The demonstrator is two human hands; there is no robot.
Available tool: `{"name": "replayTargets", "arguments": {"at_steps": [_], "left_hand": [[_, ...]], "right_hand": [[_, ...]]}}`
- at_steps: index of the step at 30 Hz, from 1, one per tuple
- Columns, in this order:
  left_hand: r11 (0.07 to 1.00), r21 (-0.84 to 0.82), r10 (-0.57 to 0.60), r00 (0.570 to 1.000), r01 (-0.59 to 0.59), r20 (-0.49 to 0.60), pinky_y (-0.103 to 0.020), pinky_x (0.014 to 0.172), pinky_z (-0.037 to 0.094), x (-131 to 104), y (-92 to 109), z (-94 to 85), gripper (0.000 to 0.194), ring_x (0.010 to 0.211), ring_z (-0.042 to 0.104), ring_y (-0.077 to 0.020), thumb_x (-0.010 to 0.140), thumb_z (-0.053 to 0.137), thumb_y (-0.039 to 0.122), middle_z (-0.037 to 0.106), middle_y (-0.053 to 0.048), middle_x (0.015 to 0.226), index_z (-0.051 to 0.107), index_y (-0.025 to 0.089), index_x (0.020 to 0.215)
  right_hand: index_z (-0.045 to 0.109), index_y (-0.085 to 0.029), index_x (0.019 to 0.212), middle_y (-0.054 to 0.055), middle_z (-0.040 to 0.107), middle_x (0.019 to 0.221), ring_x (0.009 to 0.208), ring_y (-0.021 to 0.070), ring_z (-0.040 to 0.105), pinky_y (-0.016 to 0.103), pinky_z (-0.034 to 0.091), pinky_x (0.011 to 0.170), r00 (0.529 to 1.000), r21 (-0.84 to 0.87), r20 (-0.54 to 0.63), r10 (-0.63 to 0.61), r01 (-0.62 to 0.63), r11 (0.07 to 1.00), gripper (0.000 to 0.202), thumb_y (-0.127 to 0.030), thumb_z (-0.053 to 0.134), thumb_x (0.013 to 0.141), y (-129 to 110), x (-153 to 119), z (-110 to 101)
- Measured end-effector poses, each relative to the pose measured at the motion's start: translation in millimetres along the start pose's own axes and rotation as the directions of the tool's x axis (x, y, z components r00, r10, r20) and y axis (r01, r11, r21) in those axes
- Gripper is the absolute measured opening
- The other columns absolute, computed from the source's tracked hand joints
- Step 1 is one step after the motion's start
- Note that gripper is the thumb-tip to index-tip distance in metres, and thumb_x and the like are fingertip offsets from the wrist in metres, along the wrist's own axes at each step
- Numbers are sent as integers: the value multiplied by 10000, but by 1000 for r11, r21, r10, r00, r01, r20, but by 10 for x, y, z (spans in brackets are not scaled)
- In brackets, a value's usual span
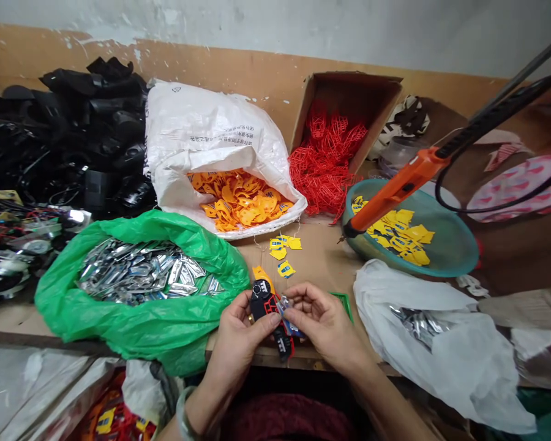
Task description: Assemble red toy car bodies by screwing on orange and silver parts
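My left hand [242, 331] is closed around a black plastic toy part [262, 300] with red trim and an orange tip, its thumb pressed on the near side. Between the fingertips of my right hand [324, 321] is a small shiny silver-and-blue piece [285, 309], pinched against the toy part's right edge; whether it is joined to it I cannot tell. Just beyond my hands lie several small yellow pieces [286, 269] with blue markings. To the left, an open green plastic bag [202, 324] holds many shiny silver pieces [138, 269].
Behind stand a white sack [211, 122] of orange parts [243, 199] and a cardboard box [376, 92] with red lattice parts [326, 153]. An orange electric screwdriver [395, 190] hangs over a teal bowl [459, 251] of yellow pieces. A white bag [468, 367] lies right; black parts [96, 122] heap left.
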State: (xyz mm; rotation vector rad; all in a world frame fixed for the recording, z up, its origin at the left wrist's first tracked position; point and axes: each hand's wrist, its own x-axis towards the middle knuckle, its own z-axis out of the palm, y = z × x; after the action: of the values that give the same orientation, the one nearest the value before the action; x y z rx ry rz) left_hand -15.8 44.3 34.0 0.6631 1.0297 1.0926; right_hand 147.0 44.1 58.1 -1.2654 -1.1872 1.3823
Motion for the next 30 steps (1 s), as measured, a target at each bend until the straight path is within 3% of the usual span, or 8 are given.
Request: {"name": "replayTargets", "arguments": {"at_steps": [5, 12, 17, 19, 21, 24, 27, 30], "left_hand": [[1000, 15, 4, 1000, -4, -28, -242, 649, 514, 3, -24, 14, 359, 704, 620, -156, 618, 915, 278, 711, -5, 780, 691, 155, 870], [999, 0, 39, 994, -39, -99, -231, 673, 512, 29, 2, -5, 335, 697, 612, -141, 629, 900, 263, 714, 5, 763, 686, 161, 866], [999, -2, 54, 992, -55, -113, -215, 637, 496, 44, -13, -5, 322, 659, 598, -125, 622, 905, 260, 707, 14, 733, 688, 159, 838], [999, 1, 48, 994, -48, -101, -217, 639, 499, 36, -23, -3, 316, 667, 609, -129, 630, 903, 267, 716, 6, 748, 695, 158, 841], [999, -7, 32, 996, -32, -86, -226, 654, 512, 24, -30, -2, 329, 693, 627, -139, 635, 905, 279, 729, -8, 787, 702, 155, 864], [999, -31, 20, 997, -23, -72, -229, 658, 529, 11, -34, 2, 351, 713, 633, -140, 640, 907, 298, 734, -20, 826, 707, 152, 889], [999, -37, 11, 997, -14, -71, -217, 615, 534, 6, -26, 17, 364, 694, 627, -132, 646, 905, 319, 731, -24, 829, 711, 146, 901], [999, -43, -13, 997, 9, -72, -214, 550, 532, 2, -4, 41, 399, 662, 627, -135, 622, 916, 338, 730, -33, 817, 710, 137, 899]], "right_hand": [[786, -228, 865, 26, 612, 851, 779, 157, 615, 243, 523, 637, 989, -147, -3, -147, 145, 978, 77, -251, 750, 800, 60, -34, 31], [756, -299, 1184, 36, 650, 914, 683, 140, 593, 224, 506, 531, 988, -310, 64, -143, 156, 938, 405, -178, 747, 797, 115, -184, 31], [747, -316, 1217, 58, 695, 850, 752, 201, 649, 316, 565, 685, 958, -421, 76, -277, 283, 862, 379, -180, 654, 876, 127, -249, 41], [754, -317, 1206, 58, 697, 834, 778, 208, 656, 331, 567, 728, 958, -424, 89, -274, 285, 860, 359, -196, 639, 888, 130, -243, 22], [775, -302, 1168, 55, 686, 827, 748, 192, 653, 315, 567, 689, 976, -357, 66, -208, 217, 909, 317, -235, 653, 884, 154, -228, -3], [802, -259, 1106, 45, 671, 793, 616, 153, 630, 280, 541, 544, 1000, -86, 3, 7, -7, 996, 301, -366, 737, 832, 234, -199, -25], [812, -208, 1059, 20, 653, 628, 514, 121, 575, 256, 504, 490, 979, 225, -4, 205, -199, 954, 407, -465, 827, 744, 320, -181, -24], [811, -178, 1011, 17, 652, 598, 491, 100, 544, 224, 468, 459, 957, 397, 6, 292, -270, 877, 424, -459, 873, 700, 375, -175, -33]]}}
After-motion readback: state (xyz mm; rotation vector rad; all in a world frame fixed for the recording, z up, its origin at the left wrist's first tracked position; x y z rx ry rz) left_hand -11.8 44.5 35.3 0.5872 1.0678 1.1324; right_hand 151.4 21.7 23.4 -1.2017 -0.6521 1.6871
